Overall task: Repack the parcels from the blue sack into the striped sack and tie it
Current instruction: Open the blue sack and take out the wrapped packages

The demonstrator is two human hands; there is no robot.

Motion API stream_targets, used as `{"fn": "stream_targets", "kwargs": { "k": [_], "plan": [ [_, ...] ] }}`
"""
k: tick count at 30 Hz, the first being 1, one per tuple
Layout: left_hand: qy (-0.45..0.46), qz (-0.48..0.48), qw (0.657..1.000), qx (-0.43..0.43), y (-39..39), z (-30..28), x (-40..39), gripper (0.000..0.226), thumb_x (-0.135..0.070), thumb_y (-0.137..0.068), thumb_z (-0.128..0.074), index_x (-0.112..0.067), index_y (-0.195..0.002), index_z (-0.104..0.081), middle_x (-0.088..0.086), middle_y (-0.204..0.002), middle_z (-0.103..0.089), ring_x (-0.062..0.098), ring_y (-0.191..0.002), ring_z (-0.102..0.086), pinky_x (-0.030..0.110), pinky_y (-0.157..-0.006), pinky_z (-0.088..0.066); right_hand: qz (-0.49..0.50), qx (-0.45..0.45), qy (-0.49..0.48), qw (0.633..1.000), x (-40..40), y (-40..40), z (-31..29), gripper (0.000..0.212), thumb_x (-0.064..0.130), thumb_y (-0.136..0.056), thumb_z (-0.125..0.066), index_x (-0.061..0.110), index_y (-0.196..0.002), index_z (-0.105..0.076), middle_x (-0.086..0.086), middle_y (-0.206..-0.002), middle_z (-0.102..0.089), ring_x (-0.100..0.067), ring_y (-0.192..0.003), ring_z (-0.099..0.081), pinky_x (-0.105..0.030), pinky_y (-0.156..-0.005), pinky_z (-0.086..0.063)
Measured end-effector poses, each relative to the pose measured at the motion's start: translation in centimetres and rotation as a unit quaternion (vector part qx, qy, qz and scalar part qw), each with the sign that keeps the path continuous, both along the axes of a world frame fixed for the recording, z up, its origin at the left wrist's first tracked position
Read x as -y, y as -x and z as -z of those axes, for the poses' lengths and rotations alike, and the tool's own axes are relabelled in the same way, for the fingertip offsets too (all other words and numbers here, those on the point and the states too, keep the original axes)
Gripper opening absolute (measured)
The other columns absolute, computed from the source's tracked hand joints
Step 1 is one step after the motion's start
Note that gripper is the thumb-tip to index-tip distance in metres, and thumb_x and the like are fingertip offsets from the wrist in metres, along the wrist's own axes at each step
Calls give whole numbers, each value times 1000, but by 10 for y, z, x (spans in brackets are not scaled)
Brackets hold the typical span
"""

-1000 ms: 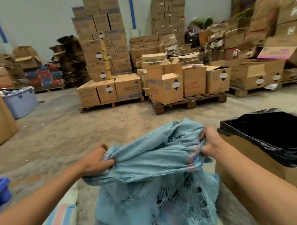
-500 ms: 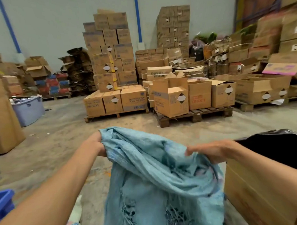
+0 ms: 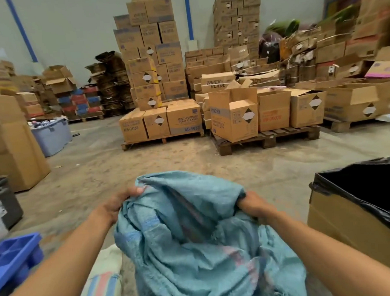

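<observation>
The worn, frayed blue sack [image 3: 193,242] stands in front of me, its top bunched up. My left hand [image 3: 118,203] grips the sack's upper left edge. On the opposite side my right hand [image 3: 252,204] grips the upper right edge. The striped sack [image 3: 101,284], cream with blue and pink stripes, lies on the floor at the lower left, partly under my left forearm. No parcels show; the blue sack's inside is hidden.
A cardboard box lined with a black bag [image 3: 360,210] stands close on the right. A blue plastic crate [image 3: 13,258] sits at the lower left, a dark bin [image 3: 2,203] behind it. Pallets of cartons [image 3: 161,124] stand beyond the bare concrete floor [image 3: 123,169].
Both hands have shifted their grip along the sack's top, and the bunched fabric now sits lower. The view has tilted so the lined box and blue crate show more.
</observation>
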State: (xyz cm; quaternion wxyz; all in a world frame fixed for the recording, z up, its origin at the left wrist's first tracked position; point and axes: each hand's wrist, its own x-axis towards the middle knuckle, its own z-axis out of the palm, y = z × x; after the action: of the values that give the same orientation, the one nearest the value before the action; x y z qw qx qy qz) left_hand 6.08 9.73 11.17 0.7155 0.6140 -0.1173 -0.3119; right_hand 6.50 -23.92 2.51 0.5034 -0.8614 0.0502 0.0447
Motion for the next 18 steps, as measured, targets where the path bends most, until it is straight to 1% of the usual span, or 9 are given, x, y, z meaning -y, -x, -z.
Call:
{"fn": "stream_targets", "kwargs": {
  "k": [1, 3, 6, 8, 10, 11, 13, 15, 18],
  "plan": [
    [-88, 14, 996, 2, 2, 2, -9, 78, -10, -48, -95, 1, -118, -62, 27, -109, -69, 37, -94, -70, 43, -77, -60, 29, -50, -104, 993, 11, -3, -6, 25, 16, -99, -46, 7, -111, -66, -16, -103, -71, -32, -95, -67, -43, -84, -57],
    [-282, 112, 953, 29, 6, -2, -15, 65, 4, -68, -81, -5, -128, -57, 24, -120, -66, 38, -107, -66, 45, -85, -57, 56, -130, -219, 965, 28, -7, -16, 39, 32, -104, -42, 6, -97, -71, -17, -89, -74, -30, -77, -69, -41, -74, -60],
    [-582, 154, 788, 126, 2, 20, -7, 57, -19, -56, -81, -13, -111, -64, 10, -109, -71, 27, -101, -68, 37, -79, -58, 19, -176, -242, 954, 36, -8, -20, 52, 29, -102, -41, 3, -70, -72, -18, -77, -69, -30, -64, -65, -41, -70, -60],
    [-698, 108, 676, 211, -7, 43, -7, 47, -34, -59, -76, -14, -99, -63, 2, -97, -66, 19, -88, -64, 28, -67, -51, -7, -199, -226, 954, 37, -2, -17, 40, 17, -95, -42, 4, -65, -64, -14, -65, -64, -27, -57, -60, -34, -62, -54],
    [-715, -5, 651, 257, -16, 62, -13, 44, -42, -61, -66, -11, -93, -63, 5, -93, -64, 21, -83, -60, 28, -66, -47, -49, -221, -239, 944, 41, 7, -15, 19, 18, -83, -54, 4, -72, -58, -13, -65, -59, -28, -58, -56, -34, -64, -49],
    [-682, -85, 677, 263, -18, 68, -16, 48, -43, -59, -60, -8, -91, -64, 10, -94, -66, 24, -83, -61, 31, -69, -50, -71, -220, -253, 939, 44, 10, -13, 22, 23, -74, -64, 2, -79, -60, -14, -70, -60, -30, -63, -57, -36, -68, -49],
    [-498, -230, 817, 179, -18, 70, -9, 43, -35, -71, -54, -3, -97, -68, 18, -95, -70, 30, -85, -66, 39, -77, -55, -126, -229, -231, 937, 51, 15, -15, 46, 32, -54, -76, 2, -88, -66, -16, -83, -67, -31, -73, -63, -36, -70, -54],
    [-275, -226, 934, 25, -16, 56, 5, 34, -25, -93, -48, -1, -106, -68, 22, -103, -70, 34, -91, -66, 44, -86, -54, -207, -251, -148, 934, 49, 17, -24, 67, 39, -50, -86, 7, -107, -68, -15, -99, -73, -30, -87, -70, -37, -75, -56],
    [-126, -212, 969, -35, -19, 23, 15, 31, -19, -96, -43, 0, -94, -68, 21, -92, -68, 34, -80, -66, 41, -79, -54, -300, -230, 140, 915, 34, 16, -44, 79, 50, -54, -92, 14, -120, -66, -6, -113, -73, -26, -105, -69, -42, -93, -55]
  ]
}}
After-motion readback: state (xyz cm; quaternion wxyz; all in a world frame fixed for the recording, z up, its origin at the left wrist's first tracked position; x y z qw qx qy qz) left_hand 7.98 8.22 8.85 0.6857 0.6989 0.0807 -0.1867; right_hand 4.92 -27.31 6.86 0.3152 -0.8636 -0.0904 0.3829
